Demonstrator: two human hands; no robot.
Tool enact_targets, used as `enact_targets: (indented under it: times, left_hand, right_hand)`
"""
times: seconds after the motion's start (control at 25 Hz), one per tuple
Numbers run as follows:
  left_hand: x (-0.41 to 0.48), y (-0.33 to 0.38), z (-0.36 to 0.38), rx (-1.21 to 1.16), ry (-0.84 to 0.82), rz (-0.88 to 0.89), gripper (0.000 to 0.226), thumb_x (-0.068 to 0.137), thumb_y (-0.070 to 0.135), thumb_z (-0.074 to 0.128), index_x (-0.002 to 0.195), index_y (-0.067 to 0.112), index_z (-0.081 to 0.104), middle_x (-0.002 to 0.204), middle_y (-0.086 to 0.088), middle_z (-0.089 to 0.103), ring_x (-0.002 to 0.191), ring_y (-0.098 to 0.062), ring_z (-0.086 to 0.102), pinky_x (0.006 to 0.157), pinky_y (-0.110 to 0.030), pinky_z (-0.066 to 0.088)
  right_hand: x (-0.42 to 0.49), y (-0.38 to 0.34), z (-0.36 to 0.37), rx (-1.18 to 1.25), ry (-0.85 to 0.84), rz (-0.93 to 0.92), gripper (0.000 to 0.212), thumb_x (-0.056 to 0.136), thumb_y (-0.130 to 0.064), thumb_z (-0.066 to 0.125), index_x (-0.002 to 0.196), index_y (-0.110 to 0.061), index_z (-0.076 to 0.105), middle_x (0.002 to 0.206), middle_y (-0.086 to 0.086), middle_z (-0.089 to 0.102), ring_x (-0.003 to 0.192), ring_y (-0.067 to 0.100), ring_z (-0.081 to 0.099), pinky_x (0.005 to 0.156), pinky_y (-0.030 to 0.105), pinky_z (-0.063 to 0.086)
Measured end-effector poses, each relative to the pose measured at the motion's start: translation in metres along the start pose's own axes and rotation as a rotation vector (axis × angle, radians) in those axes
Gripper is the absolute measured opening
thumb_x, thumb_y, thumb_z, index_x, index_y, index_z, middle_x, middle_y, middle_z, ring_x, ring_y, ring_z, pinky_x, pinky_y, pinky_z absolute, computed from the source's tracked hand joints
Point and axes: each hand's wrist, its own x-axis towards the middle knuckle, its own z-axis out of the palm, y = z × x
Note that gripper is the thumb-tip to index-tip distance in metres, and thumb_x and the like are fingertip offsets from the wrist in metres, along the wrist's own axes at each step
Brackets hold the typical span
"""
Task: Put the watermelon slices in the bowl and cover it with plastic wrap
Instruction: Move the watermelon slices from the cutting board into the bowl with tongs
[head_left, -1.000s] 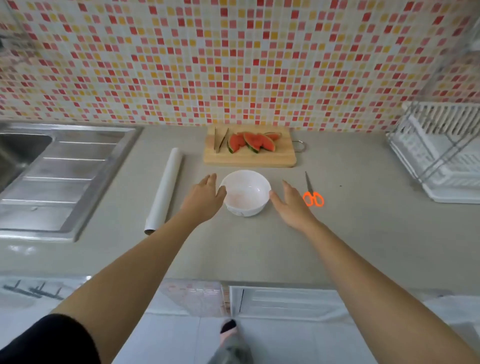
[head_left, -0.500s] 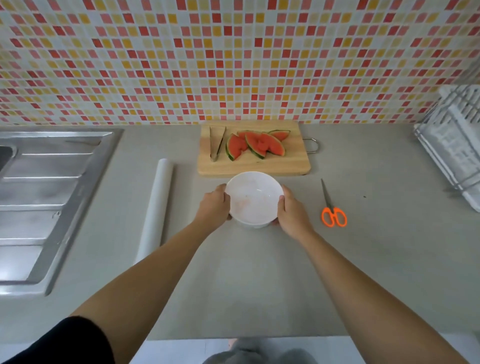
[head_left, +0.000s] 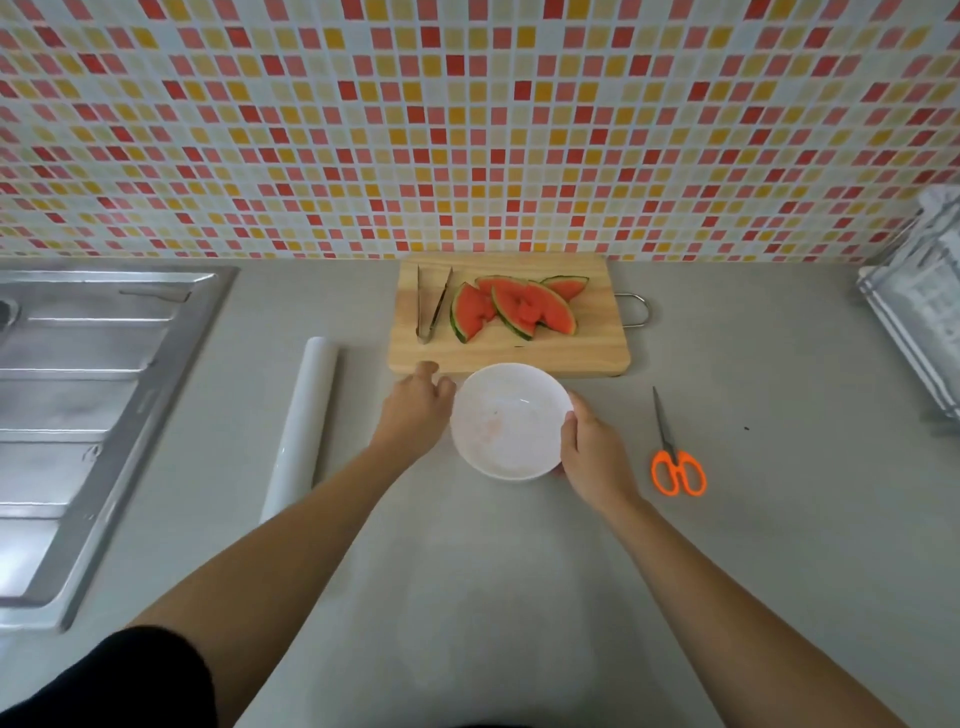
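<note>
So your right hand (head_left: 592, 449) has the white bowl (head_left: 506, 434) by its right rim, thumb hooked over the edge and the other fingers curled under the side. Your left hand (head_left: 415, 413) is just beside the bowl's left rim with the fingers loose and spread, holding nothing. The fingertips point at the near edge of the cutting board. Can't really tell if that hand is touching the bowl or not.

The bowl sits on the grey counter (head_left: 493, 597) right in front of the wooden cutting board (head_left: 597, 345), nothing in it apart from a faint pinkish smear.

The watermelon slices (head_left: 511, 309) are all on the board, overlapping in a loose pile on the middle and right part, rinds green. A pair of metal tongs (head_left: 430, 304) lies on the left part of the board, just beside the slices, legs pointing to the far side. The board's metal loop handle (head_left: 638, 310) sticks out on the right.

The roll of plastic wrap (head_left: 304, 426) lies on the counter to the left of your left arm, running near to far. Orange-handled scissors (head_left: 675, 457) lie right of the bowl, blades pointing away from you, near your right hand but not touching.

Far left is the steel sink drainboard (head_left: 78, 395), far right a white dish rack (head_left: 919, 301), and the mosaic tile wall (head_left: 467, 130) runs behind everything.
</note>
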Motion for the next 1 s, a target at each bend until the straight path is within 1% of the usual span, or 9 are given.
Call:
enact_targets:
  times: [0.16,0.32,0.48,0.6,0.72,0.8,0.88,0.92,1.0]
  left_hand:
    - [0.065,0.007,-0.013,0.154,0.064,-0.046,0.041,0.094,0.025,0.046,0.124,-0.002,0.049,0.120,-0.024,0.053,0.110,-0.039,0.051,0.090,-0.040,0.041]
    - [0.109,0.014,0.000,0.314,0.033,-0.154,0.053,0.094,0.029,0.047,0.134,-0.004,0.036,0.134,-0.021,0.039,0.120,-0.038,0.041,0.098,-0.041,0.036]
    - [0.136,0.012,0.010,0.497,0.031,-0.202,0.046,0.096,0.024,0.039,0.133,-0.004,0.035,0.131,-0.019,0.042,0.119,-0.033,0.040,0.096,-0.036,0.034]
    - [0.143,0.014,0.010,0.529,-0.004,-0.232,0.043,0.096,0.012,0.036,0.136,-0.004,0.035,0.137,-0.020,0.039,0.124,-0.034,0.037,0.099,-0.037,0.035]
    - [0.133,0.020,-0.004,0.388,0.025,-0.222,0.042,0.096,0.006,0.038,0.136,-0.006,0.033,0.137,-0.022,0.036,0.125,-0.036,0.038,0.099,-0.037,0.035]
    - [0.117,0.017,-0.021,0.194,0.045,-0.193,0.037,0.098,0.010,0.036,0.132,-0.003,0.040,0.130,-0.021,0.044,0.114,-0.034,0.048,0.089,-0.037,0.040]
    - [0.094,0.008,-0.035,-0.049,0.078,-0.164,0.033,0.097,0.019,0.038,0.122,0.002,0.050,0.115,-0.017,0.058,0.097,-0.030,0.055,0.074,-0.035,0.041]
    - [0.080,0.003,-0.039,-0.059,0.097,-0.128,0.032,0.096,0.022,0.039,0.117,0.003,0.054,0.106,-0.017,0.063,0.090,-0.030,0.056,0.070,-0.033,0.039]
    - [0.054,-0.009,-0.036,0.062,0.152,-0.023,0.032,0.096,0.025,0.044,0.112,0.002,0.058,0.095,-0.020,0.065,0.086,-0.035,0.057,0.067,-0.034,0.037]
  right_hand:
    - [0.003,0.003,0.001,-0.016,-0.008,-0.003,0.038,0.097,-0.017,0.032,0.133,-0.012,0.043,0.095,0.018,0.065,0.084,0.036,0.058,0.066,0.038,0.044]
    - [0.003,0.008,0.002,0.016,-0.011,-0.027,0.035,0.096,-0.018,0.034,0.128,-0.014,0.046,0.090,0.012,0.063,0.079,0.031,0.058,0.062,0.035,0.041]
    - [0.006,0.012,0.004,0.086,-0.034,0.030,0.033,0.097,-0.027,0.035,0.128,-0.019,0.044,0.104,0.004,0.063,0.089,0.026,0.056,0.070,0.035,0.043]
    - [0.007,0.012,0.007,0.102,-0.033,0.067,0.028,0.097,-0.029,0.033,0.119,-0.022,0.049,0.092,-0.002,0.061,0.083,0.023,0.055,0.066,0.033,0.039]
    - [0.009,0.011,0.009,0.142,-0.014,0.092,0.022,0.097,-0.029,0.032,0.101,-0.021,0.053,0.074,-0.004,0.058,0.072,0.022,0.055,0.058,0.032,0.036]
    - [0.012,0.012,0.010,0.125,-0.005,0.093,0.023,0.097,-0.029,0.032,0.099,-0.020,0.053,0.068,-0.010,0.054,0.067,0.016,0.052,0.054,0.027,0.033]
    - [0.013,0.012,0.010,0.110,-0.003,0.093,0.025,0.097,-0.030,0.032,0.103,-0.022,0.054,0.068,-0.012,0.055,0.065,0.011,0.051,0.053,0.021,0.033]
    - [0.013,0.012,0.010,0.111,-0.003,0.093,0.025,0.097,-0.030,0.032,0.104,-0.023,0.054,0.069,-0.010,0.056,0.066,0.012,0.052,0.053,0.023,0.034]
    - [0.014,0.013,0.011,0.112,0.007,0.093,0.023,0.097,-0.030,0.032,0.101,-0.022,0.054,0.065,-0.007,0.055,0.064,0.017,0.053,0.051,0.027,0.034]
